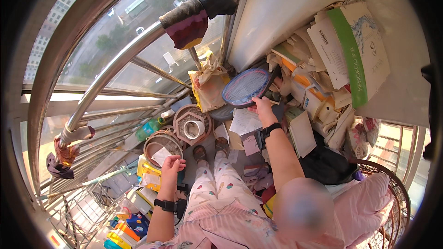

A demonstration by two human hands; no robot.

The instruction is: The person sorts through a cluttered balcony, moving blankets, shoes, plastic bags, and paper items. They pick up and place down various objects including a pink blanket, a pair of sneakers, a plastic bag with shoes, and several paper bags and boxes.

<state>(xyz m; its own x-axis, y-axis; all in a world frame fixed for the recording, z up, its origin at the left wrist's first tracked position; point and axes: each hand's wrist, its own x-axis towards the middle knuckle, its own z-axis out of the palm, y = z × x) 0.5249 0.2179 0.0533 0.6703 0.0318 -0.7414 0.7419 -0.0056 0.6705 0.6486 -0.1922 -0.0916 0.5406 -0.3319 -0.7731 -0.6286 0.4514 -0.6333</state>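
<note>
My right hand [261,108] grips the near rim of a badminton-type racket [246,87] with blue and pink-red colouring, its strung head tilted towards the window. Loose papers [245,121] lie just below it. My left hand [173,164] is raised with bent fingers beside a round plant pot [163,145] that has a white paper on it; nothing shows in its grasp. Behind that pot stands a hexagonal pot [178,121] of soil holding a white cup [193,129]. A yellow paper bag [209,88] stands between the pots and the racket.
Piled cartons and papers [322,65] lean against the right wall. A metal railing [117,64] with cloths runs along the window. Down left are a wire rack [78,211] and coloured packages [126,231]; at right, a black bag [325,160] and a wicker chair [403,186] with pink bedding.
</note>
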